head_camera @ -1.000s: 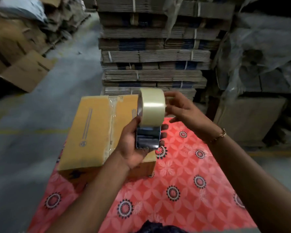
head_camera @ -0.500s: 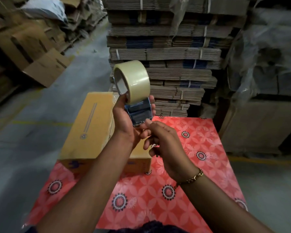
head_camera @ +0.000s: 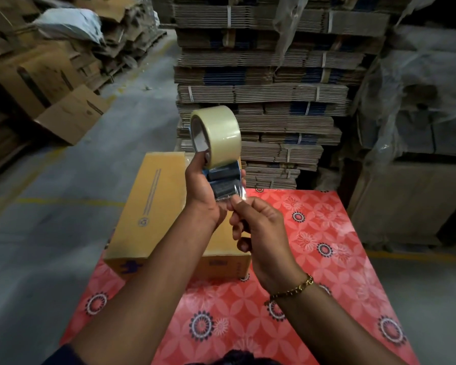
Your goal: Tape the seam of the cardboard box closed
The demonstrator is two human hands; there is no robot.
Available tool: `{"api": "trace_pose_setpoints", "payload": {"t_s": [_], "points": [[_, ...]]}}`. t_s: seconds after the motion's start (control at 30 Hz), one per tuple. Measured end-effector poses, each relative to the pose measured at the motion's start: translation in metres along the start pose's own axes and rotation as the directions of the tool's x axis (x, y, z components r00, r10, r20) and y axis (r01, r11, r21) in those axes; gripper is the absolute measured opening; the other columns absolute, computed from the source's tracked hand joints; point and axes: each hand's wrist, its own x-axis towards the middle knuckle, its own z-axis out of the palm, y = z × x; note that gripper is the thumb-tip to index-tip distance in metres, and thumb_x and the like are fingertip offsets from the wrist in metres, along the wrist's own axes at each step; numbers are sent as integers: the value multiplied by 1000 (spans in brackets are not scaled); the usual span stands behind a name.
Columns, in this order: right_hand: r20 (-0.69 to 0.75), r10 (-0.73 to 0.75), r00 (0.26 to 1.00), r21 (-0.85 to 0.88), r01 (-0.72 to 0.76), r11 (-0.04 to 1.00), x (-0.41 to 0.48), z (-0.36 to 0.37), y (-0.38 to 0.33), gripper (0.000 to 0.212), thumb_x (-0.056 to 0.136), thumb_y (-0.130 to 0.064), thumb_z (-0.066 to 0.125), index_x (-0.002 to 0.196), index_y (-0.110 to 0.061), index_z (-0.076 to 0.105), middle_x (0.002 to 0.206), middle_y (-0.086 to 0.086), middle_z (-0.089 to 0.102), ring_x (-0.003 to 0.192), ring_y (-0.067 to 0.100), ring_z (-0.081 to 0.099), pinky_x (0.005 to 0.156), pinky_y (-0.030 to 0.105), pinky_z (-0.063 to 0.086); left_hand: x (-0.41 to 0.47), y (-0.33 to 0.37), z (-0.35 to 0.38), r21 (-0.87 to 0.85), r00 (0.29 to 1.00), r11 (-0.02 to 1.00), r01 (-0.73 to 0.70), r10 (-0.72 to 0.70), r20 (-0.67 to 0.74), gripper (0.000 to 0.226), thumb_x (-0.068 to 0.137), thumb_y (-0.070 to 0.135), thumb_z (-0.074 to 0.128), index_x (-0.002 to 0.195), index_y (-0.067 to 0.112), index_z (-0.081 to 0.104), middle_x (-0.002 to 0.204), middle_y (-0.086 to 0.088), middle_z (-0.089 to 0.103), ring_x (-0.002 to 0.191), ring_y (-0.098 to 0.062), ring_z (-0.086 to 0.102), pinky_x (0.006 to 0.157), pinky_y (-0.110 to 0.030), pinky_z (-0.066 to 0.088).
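Two hands raised over the box [head_camera: 153, 196]: left hand [head_camera: 200, 191] clamped on the dispenser [head_camera: 221, 177], steadying it; right hand [head_camera: 256, 222] pinching the tape end [head_camera: 236, 194] just beside, apparently to draw a strip. Box below on the counter [head_camera: 313, 246].

Left hand [head_camera: 202, 192] raised, fingers wrapped around the blue metal tape dispenser [head_camera: 223, 180]. Right hand [head_camera: 258, 230] just beside it, thumb and forefinger pinching the clear tape end [head_camera: 234, 196]; wrist bent.

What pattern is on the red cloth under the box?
Pale flower shapes with dark ringed medallions on the cloth, clearest in the head view.
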Motion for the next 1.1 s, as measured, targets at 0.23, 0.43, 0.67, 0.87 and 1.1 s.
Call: {"api": "trace_pose_setpoints", "payload": {"t_s": [0.23, 0.43, 0.67, 0.87, 1.1], "points": [[-54, 51, 997, 0, -51, 999, -12, -5, 11, 16, 95, -25, 65, 87, -11, 66, 59, -5, 58, 45, 8, 46, 39, 20, 28, 9, -10, -4, -53, 998, 997, 52, -50, 25, 48, 92, 42, 48, 105, 0, 67, 76, -14, 64, 63, -25, 64, 55, -28, 50], [-123, 62, 991, 23, -59, 998, -15, -5, 17, 15, 95, -23, 64, 87, -10, 65, 57, -6, 56, 44, 7, 44, 39, 20, 26, 17, -23, -6, -43, 994, 993, 109, -107, 39, 48, 93, 44, 47, 97, 3, 70, 79, -13, 67, 64, -25, 64, 57, -28, 51], [-158, 71, 985, 6, -71, 997, -12, -14, 30, 16, 96, -20, 63, 85, -9, 66, 58, -5, 56, 43, 8, 45, 39, 21, 27, 35, -39, -15, -73, 987, 985, 156, -153, 37, 48, 93, 43, 46, 95, 2, 72, 80, -15, 69, 67, -27, 66, 57, -29, 53], [-184, 224, 957, 17, -225, 974, 0, -33, 68, 14, 95, -21, 65, 86, -10, 68, 62, -3, 60, 43, 8, 46, 40, 20, 25, 55, -66, -53, 256, 960, 938, 234, -181, -215, 24, 94, 29, 49, 90, 18, 70, 85, -5, 70, 83, -29, 65, 69, -34, 48], [-226, 418, 880, 42, -420, 907, 0, -55, 125, 16, 96, -18, 62, 85, -11, 70, 69, 1, 65, 46, 9, 45, 40, 19, 25, 66, -88, -103, 499, 925, 794, 347, -202, -321, 17, 92, 2, 55, 87, 16, 65, 79, -7, 68, 67, -23, 61, 62, -30, 47]]}}
